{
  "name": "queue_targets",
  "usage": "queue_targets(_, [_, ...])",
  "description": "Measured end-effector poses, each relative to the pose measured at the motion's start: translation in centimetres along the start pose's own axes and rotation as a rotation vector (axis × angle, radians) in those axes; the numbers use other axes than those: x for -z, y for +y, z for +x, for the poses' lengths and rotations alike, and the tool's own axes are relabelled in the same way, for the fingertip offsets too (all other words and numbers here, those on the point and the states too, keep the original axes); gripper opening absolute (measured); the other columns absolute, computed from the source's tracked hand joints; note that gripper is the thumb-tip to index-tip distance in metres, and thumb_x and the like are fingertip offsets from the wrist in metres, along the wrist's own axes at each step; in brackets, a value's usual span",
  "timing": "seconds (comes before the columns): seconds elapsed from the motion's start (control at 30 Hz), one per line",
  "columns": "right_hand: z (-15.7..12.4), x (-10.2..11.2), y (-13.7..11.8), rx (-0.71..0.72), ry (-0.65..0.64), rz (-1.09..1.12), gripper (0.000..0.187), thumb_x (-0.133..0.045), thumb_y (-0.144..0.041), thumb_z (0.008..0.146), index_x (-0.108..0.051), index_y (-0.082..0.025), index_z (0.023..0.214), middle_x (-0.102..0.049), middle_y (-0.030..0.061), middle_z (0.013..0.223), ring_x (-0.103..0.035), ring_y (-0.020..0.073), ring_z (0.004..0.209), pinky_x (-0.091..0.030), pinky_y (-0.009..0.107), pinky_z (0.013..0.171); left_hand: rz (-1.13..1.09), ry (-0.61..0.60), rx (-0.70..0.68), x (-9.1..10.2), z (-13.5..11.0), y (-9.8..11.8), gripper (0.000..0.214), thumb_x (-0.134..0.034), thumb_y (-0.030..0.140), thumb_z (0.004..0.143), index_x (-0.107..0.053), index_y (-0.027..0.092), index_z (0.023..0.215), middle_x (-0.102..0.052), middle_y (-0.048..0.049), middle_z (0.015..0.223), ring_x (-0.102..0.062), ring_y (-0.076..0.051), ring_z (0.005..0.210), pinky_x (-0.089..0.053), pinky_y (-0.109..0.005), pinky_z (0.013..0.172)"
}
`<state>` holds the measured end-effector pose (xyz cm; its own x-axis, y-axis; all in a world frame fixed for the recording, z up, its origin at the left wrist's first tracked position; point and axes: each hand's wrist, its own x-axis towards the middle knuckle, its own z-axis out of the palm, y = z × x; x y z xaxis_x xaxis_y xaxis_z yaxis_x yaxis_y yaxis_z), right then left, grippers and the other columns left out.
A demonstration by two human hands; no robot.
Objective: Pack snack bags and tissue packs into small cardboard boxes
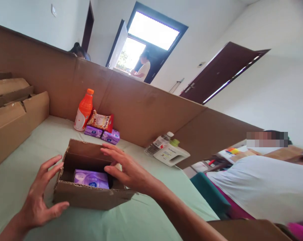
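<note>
An open cardboard box (91,197) stands on the table in front of me. Inside it lies a purple tissue pack (91,178). My left hand (39,194) is beside the box's left end, fingers spread and curved, holding nothing. Over the box's right end hovers my right hand (126,165), its fingers apart and nothing visible in its grasp. Whether either hand's fingertips touch the cardboard, I cannot tell. The right hand hides part of the box's right wall.
Behind the box are an orange drink bottle (83,110), a red snack bag (100,121) and two purple tissue packs (110,136). A clear bottle (159,144) and a white jug (170,154) stand farther right. Cardboard boxes (13,124) fill the left. A person (262,187) sits at right.
</note>
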<state>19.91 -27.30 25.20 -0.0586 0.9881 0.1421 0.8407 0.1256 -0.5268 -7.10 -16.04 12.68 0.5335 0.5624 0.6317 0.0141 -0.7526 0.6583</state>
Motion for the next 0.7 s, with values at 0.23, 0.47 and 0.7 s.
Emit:
queue_targets(0.23, [-0.4, -0.5, 0.3, 0.058, 0.161, 0.003, 0.045, -0.051, -0.047, 0.101, -0.058, -0.024, 0.139, -0.051, 0.0116, 0.152, -0.047, 0.0273, 0.141, -0.04, 0.051, 0.116, 0.032, -0.007, -0.111, -0.8, -0.2, 0.5, 0.04, -0.049, 0.03, 0.1, -0.051, 0.033, 0.14, -0.062, -0.0057, 0.133, -0.051, -0.031, 0.133, -0.045, -0.047, 0.11])
queue_targets(0.47, [-3.0, -0.4, 0.8, 0.055, 0.014, -0.129, 0.051, -0.039, -0.058, 0.103, -0.067, -0.023, 0.128, -0.07, 0.0117, 0.127, -0.064, 0.0292, 0.118, -0.049, 0.049, 0.102, 0.05, 0.102, 0.064, -1.5, -0.4, 0.8, 0.056, -0.05, 0.023, 0.098, -0.035, 0.038, 0.15, -0.04, -0.0046, 0.152, -0.042, -0.031, 0.139, -0.038, -0.053, 0.117])
queue_targets(0.7, [-7.4, -6.5, 4.1, -0.009, 0.309, -0.197, 0.042, -0.045, -0.039, 0.102, -0.058, -0.028, 0.141, -0.054, 0.0115, 0.15, -0.051, 0.0306, 0.138, -0.044, 0.056, 0.111, -0.106, -0.044, 0.177, -1.5, 0.6, 0.7, 0.036, -0.042, 0.031, 0.099, -0.066, 0.031, 0.126, -0.027, -0.0027, 0.164, -0.032, -0.038, 0.148, -0.035, -0.06, 0.118])
